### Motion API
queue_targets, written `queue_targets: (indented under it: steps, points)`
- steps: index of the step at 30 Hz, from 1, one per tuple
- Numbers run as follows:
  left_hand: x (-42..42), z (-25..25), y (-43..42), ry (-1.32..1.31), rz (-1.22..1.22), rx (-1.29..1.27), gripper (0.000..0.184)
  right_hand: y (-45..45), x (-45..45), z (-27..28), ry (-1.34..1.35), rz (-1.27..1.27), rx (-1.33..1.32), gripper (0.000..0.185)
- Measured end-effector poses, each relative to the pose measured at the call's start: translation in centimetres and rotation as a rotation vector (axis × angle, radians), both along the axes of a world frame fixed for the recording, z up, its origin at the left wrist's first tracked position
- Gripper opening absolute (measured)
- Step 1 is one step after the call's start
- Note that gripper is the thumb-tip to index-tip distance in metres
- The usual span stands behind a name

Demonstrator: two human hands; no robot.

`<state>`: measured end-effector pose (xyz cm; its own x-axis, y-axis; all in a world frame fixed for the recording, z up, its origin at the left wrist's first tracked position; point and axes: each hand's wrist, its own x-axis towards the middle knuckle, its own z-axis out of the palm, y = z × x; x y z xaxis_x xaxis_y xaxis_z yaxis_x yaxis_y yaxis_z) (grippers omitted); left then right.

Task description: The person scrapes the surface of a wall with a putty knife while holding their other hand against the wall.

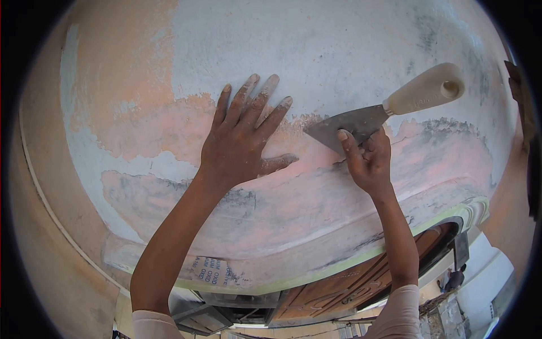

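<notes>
My left hand (240, 135) lies flat against the patchy wall (237, 39), fingers spread, with pale dust on the fingertips. To its right, my right hand (370, 158) grips a putty knife (350, 124) by its metal blade, thumb on the near face and the other fingers partly hidden behind it. The knife's beige handle (426, 89) points up and right, and one blade corner is close to the flaking paint edge between the hands. Around both hands the surface shows pink, peach, pale blue and grey patches.
A piece of printed sandpaper (214, 270) rests on the ledge (254, 277) below my left forearm. Under the ledge are a carved wooden door (327, 288) and an open window frame (203, 319). A thin pipe or cable (51, 212) runs down the left wall.
</notes>
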<state>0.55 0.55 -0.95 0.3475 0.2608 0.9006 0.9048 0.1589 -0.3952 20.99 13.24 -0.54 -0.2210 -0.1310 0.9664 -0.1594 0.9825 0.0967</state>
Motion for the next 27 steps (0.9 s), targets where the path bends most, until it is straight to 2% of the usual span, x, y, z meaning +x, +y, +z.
queue_targets:
  steps: [2,4,7,9,11,14,16,18,20,22,27]
  points:
    - [0.0,0.0,0.0,-0.002,-0.002,-0.005,0.078,0.1,-0.2,0.1,0.053,0.047,-0.064,0.016]
    - [0.0,0.0,0.0,0.0,0.002,0.003,0.078,0.4,-1.1,0.7,0.223,0.159,-0.102,0.016]
    - [-0.1,0.0,0.0,-0.003,-0.006,-0.004,0.078,0.2,0.3,0.7,-0.003,0.043,-0.113,0.015]
    - [0.0,-0.1,0.0,-0.002,-0.001,-0.006,0.078,0.2,0.4,0.5,-0.003,0.026,-0.132,0.015]
    - [0.0,0.0,0.0,-0.002,0.0,0.0,0.078,0.5,-0.6,0.5,0.18,0.115,-0.146,0.016]
    - [0.0,-0.1,0.0,0.0,0.001,0.0,0.079,0.2,0.3,0.5,-0.051,0.025,-0.032,0.016]
    - [0.0,0.0,0.0,0.016,0.007,0.007,0.081,0.5,-0.2,0.6,0.089,0.103,-0.125,0.018]
    - [0.0,0.1,0.0,0.016,0.007,0.006,0.081,0.6,-0.2,0.6,0.084,0.112,-0.125,0.018]
    - [0.1,-0.1,0.0,0.01,0.005,0.002,0.08,0.5,0.4,0.3,-0.06,0.05,-0.035,0.017]
    - [0.0,0.0,0.0,0.004,0.007,0.0,0.079,0.9,0.1,0.2,0.05,0.072,-0.103,0.018]
    - [0.1,-0.1,0.1,0.009,-0.009,0.006,0.08,0.7,0.8,0.1,0.05,0.046,-0.111,0.019]
